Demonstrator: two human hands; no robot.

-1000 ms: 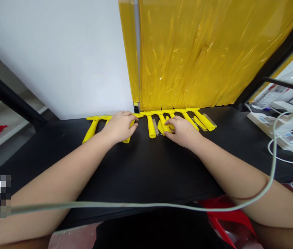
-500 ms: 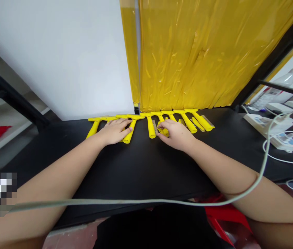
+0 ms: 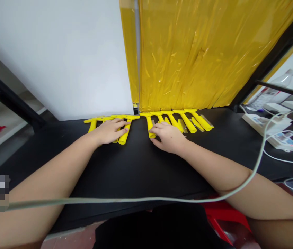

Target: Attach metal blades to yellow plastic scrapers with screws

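Several yellow T-shaped scrapers lie in two groups along the back of the black table. Across the left group rests my left hand (image 3: 107,131), its fingers stretched out over the handles and its fingertips and thumb on the rightmost scraper (image 3: 124,138) there. My right hand (image 3: 171,137) has curled fingers over the handle of the first scraper (image 3: 149,121) in the right group, with the thumb near its lower end. Beyond that hand, more scrapers (image 3: 188,123) lie slanted side by side, some partly hidden. Metal-looking blade plates (image 3: 206,120) show between the handles.
A white panel (image 3: 71,62) and a yellow plastic-wrapped panel (image 3: 188,55) stand behind the black table (image 3: 136,173). White power strips (image 3: 266,128) and a clear bottle (image 3: 273,90) are at the right. A pale cable (image 3: 136,200) crosses in front of both arms.
The left group of scrapers has slid left under my left hand, widening the gap between groups. My right hand has moved left onto the first handle of the right group.
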